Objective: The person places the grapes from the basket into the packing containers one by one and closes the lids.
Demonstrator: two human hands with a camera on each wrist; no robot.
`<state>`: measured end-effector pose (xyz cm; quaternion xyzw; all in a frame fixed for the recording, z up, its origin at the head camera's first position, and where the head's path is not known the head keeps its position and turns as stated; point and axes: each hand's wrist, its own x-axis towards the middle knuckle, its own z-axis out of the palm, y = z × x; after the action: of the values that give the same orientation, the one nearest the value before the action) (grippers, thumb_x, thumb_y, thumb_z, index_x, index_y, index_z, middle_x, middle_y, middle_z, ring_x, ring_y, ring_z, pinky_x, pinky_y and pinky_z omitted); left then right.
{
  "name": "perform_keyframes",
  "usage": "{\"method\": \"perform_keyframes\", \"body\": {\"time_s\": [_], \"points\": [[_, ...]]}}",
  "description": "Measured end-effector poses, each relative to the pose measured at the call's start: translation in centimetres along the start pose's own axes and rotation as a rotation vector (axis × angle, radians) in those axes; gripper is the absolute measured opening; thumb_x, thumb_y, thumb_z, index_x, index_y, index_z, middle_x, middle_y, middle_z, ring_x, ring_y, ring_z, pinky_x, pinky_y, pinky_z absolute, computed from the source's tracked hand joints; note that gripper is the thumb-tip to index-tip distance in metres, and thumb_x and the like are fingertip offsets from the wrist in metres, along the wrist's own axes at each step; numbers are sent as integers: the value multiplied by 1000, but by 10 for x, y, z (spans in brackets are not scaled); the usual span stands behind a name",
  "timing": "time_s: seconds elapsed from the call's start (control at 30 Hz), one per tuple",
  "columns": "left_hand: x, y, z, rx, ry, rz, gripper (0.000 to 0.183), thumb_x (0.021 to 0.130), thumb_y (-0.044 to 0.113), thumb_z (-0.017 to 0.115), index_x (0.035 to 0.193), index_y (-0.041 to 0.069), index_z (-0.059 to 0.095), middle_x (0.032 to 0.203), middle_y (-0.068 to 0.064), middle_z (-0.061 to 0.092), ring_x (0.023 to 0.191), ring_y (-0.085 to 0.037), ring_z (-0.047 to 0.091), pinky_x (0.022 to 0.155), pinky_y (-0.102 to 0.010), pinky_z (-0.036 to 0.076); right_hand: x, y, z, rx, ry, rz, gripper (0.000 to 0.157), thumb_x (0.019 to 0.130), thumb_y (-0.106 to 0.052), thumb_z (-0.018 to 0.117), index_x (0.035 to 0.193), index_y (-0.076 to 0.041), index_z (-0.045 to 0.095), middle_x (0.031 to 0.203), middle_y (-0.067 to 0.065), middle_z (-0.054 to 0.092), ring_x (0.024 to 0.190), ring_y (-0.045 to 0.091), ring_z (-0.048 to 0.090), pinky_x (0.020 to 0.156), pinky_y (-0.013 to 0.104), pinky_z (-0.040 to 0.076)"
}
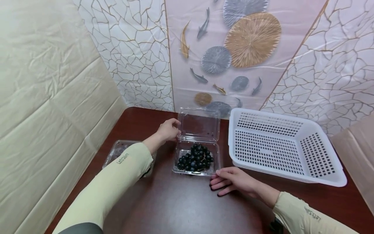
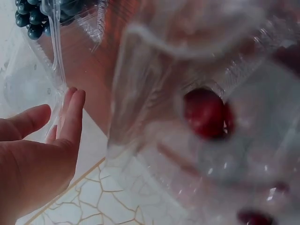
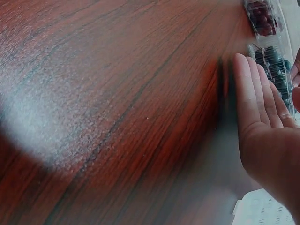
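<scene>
Dark grapes (image 1: pixel 195 159) lie in a clear plastic clamshell box (image 1: pixel 218 152) whose lid (image 1: pixel 198 125) stands raised at the back. My left hand (image 1: pixel 169 130) holds the lid's left edge, thumb on one side and fingers on the other, as the left wrist view shows. Beside the box's front right corner, my right hand (image 1: pixel 233 180) has its thumb at the rim; the fingers extend straight along the front, as in the right wrist view. A second clear box (image 1: pixel 117 146), partly hidden by the left forearm, contains dark red round fruit (image 2: pixel 206 112).
A white perforated plastic basket (image 1: pixel 271 172) stands on the right of the dark brown wooden table (image 1: pixel 187 208), close to the grape box. Patterned cloth (image 1: pixel 143 58) hangs behind the table, and a cream cloth wall (image 1: pixel 43 97) borders its left side.
</scene>
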<state>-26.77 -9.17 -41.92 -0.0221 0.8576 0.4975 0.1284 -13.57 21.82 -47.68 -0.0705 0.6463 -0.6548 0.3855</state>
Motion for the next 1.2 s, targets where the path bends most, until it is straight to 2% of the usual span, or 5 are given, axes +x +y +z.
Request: {"method": "perform_keyframes", "body": {"time_s": [0.17, 0.37, 0.7, 0.93, 1.2], "points": [[-8, 7, -8, 106, -26, 104, 33, 101, 5, 60, 134, 6, 66, 110, -14, 73, 99, -29, 72, 78, -30, 62, 0, -2, 1, 8, -15, 12, 52, 116, -25, 47, 142, 19, 52, 129, 28, 71, 117, 34, 74, 96, 51, 65], [-23, 16, -20, 275, -64, 252, 31, 104, 15, 60, 134, 13, 71, 138, -11, 68, 111, -27, 63, 84, -37, 53, 1, -3, 1, 12, -20, 18, 52, 117, -24, 47, 143, 19, 51, 129, 28, 71, 117, 34, 74, 96, 51, 65], [-52, 13, -39, 463, -168, 592, 33, 103, 13, 68, 136, 13, 71, 113, -3, 72, 86, -22, 60, 80, -38, 53, 1, -3, 1, 22, -22, 26, 53, 117, -26, 47, 145, 19, 50, 130, 28, 71, 118, 33, 74, 97, 50, 65], [-77, 10, -37, 681, -250, 763, 43, 104, 24, 72, 145, 15, 66, 145, -5, 68, 134, -23, 63, 116, -45, 52, 2, -3, 1, 25, -16, 27, 54, 117, -26, 47, 145, 19, 50, 129, 27, 72, 118, 32, 74, 97, 51, 65], [-89, -2, -29, 855, -291, 854, 52, 105, 29, 71, 154, 17, 59, 157, -11, 57, 142, -30, 58, 114, -52, 54, -1, -2, 1, 27, -8, 22, 54, 116, -28, 49, 146, 17, 50, 132, 28, 70, 119, 33, 73, 97, 52, 65]]}}
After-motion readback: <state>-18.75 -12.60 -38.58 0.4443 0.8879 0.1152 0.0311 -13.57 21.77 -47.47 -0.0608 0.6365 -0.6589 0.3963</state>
